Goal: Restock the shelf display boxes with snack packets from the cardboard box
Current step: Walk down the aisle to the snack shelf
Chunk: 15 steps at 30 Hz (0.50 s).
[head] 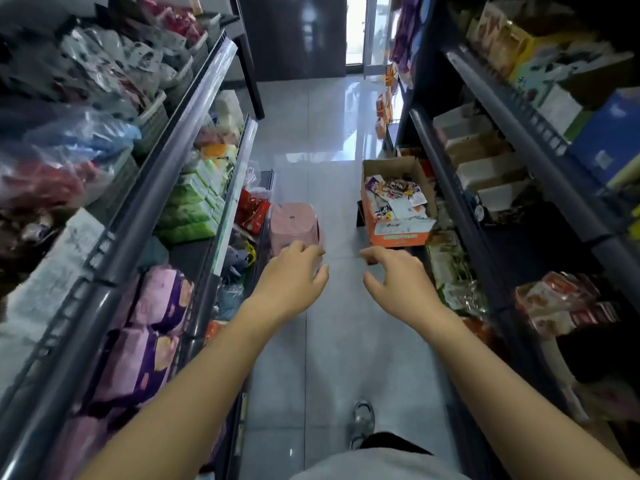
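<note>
Grey floor tiles [332, 140] ran between two shelves. On them, against the right shelf [485, 188], sat the cardboard box [398, 233], open, with snack packets [394, 194] loose inside. Display boxes [485, 161] lined that shelf. Both hands hovered short of the box, left hand [294, 275] and right hand [398, 278], fingers loosely spread, holding nothing. A pink stool [292, 226] stood by the left shelf [166, 188].

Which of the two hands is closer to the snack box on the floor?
The right hand. It hangs just short of the orange cardboard box by the right-hand shelf, while the left hand is across the aisle, over the pink stool.
</note>
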Tool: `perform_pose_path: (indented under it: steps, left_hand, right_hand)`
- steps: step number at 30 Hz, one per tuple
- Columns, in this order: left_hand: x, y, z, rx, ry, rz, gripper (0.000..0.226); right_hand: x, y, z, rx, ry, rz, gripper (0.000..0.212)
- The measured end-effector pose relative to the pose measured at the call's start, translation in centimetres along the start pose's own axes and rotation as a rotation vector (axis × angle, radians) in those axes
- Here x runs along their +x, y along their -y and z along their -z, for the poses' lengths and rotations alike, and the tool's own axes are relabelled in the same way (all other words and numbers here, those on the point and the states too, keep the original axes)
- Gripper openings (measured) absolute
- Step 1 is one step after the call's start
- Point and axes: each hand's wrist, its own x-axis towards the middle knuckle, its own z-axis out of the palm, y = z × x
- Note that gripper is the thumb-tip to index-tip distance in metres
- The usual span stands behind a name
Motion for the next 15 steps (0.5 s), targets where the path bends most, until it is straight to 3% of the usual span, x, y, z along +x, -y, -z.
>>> perform_pose_path:
  steps: [15]
  left_hand:
    - [27.2,6.6,5.0,-0.045,0.07,-0.052,0.04]
  right_hand:
    - [27.1,-2.2,-0.1,0.005,0.003,-0.095,0.038]
